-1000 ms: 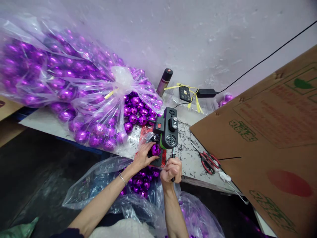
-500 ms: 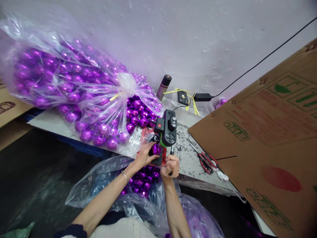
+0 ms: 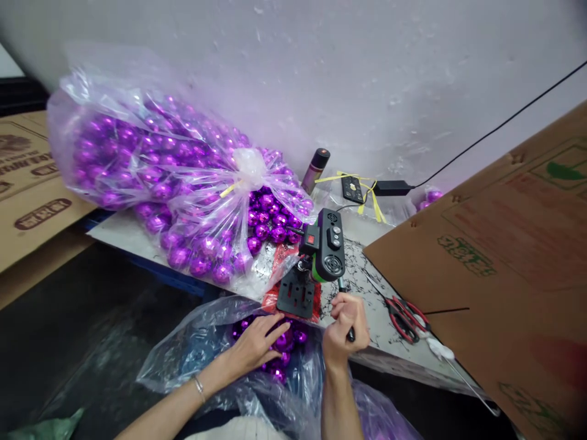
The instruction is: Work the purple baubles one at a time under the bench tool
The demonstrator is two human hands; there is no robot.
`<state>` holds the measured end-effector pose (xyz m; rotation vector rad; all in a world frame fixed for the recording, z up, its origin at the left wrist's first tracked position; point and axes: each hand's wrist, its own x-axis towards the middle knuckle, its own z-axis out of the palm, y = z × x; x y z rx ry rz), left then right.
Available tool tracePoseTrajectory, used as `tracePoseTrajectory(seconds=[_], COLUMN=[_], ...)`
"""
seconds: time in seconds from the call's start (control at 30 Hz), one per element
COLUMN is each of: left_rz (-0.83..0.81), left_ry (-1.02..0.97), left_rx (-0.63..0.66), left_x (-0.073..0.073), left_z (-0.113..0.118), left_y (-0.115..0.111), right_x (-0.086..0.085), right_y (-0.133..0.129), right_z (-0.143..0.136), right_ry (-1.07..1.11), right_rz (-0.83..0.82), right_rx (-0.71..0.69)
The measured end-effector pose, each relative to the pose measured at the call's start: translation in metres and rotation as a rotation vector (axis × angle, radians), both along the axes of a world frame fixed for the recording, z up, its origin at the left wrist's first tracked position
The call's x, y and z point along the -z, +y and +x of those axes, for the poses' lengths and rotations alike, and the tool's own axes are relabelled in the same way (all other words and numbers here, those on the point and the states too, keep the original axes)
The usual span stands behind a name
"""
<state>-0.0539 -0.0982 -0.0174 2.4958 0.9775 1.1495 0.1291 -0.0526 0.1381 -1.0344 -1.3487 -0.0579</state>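
A small black hand press (image 3: 334, 241) with a green band stands on the table, its slotted black base plate (image 3: 296, 300) bare. My right hand (image 3: 343, 324) is wrapped round the black grip of the press's lever (image 3: 351, 335). Below the table's front edge, my left hand (image 3: 257, 341) is over an open clear plastic bag (image 3: 177, 357), its fingers stretched and apart. Shiny purple faceted balls (image 3: 277, 374) lie in this bag, and one ball (image 3: 283, 340) is right by the left fingertips.
A big tied clear bag (image 3: 251, 168) of purple balls covers the table's left. Behind the press are a spray can (image 3: 316, 168) and a black power adapter (image 3: 392, 187). Red-handled scissors (image 3: 406, 319) lie beside a large cardboard box (image 3: 458, 275) on the right.
My left hand has moved from the base plate, with the purple ball, down to the open bag. The plate is now bare. My right hand stays on the lever. The view has shifted.
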Motion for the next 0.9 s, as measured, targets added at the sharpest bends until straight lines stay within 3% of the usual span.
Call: tracePoseTrajectory(seconds=[0.1,0.2,0.33,0.43,0.5,0.57,0.67,0.77,0.83,0.9], left_rz=[0.025,0.015,-0.243,-0.468,-0.567,-0.636,-0.717,-0.862,-0.99,-1.083], left_ry=[-0.044,-0.1,0.081,0.246,0.269,0.163,-0.326,-0.886,-1.087,-1.179], left_rx=[-0.035,-0.275,-0.674,-0.79,-0.776,-0.731,-0.59,-0.296,-0.147,-0.096], left_x=[-0.015,-0.046,-0.087,-0.105,-0.112,-0.117,-0.122,-0.124,-0.122,-0.118], left_z=[-0.013,-0.025,-0.04,-0.046,-0.05,-0.056,-0.067,-0.072,-0.068,-0.057], left_y=[0.019,0.075,0.152,0.179,0.184,0.184,0.173,0.151,0.134,0.119], right_x=[0.009,0.011,0.009,0.007,0.007,0.007,0.007,0.007,0.004,-0.001], right_y=[0.0,0.001,0.0,-0.001,-0.002,-0.002,-0.002,-0.001,0.0,0.001], right_z=[0.0,0.0,-0.001,-0.002,-0.001,-0.001,0.0,0.001,0.0,-0.001], right_ry=[0.003,0.006,-0.015,-0.024,-0.024,-0.03,-0.041,-0.037,-0.032,-0.025], right_rz=[0.015,0.027,0.031,0.019,0.008,0.007,0.012,0.012,0.022,0.026], right_rx=[0.001,0.004,-0.009,-0.013,-0.011,-0.011,-0.014,-0.014,-0.013,-0.008])
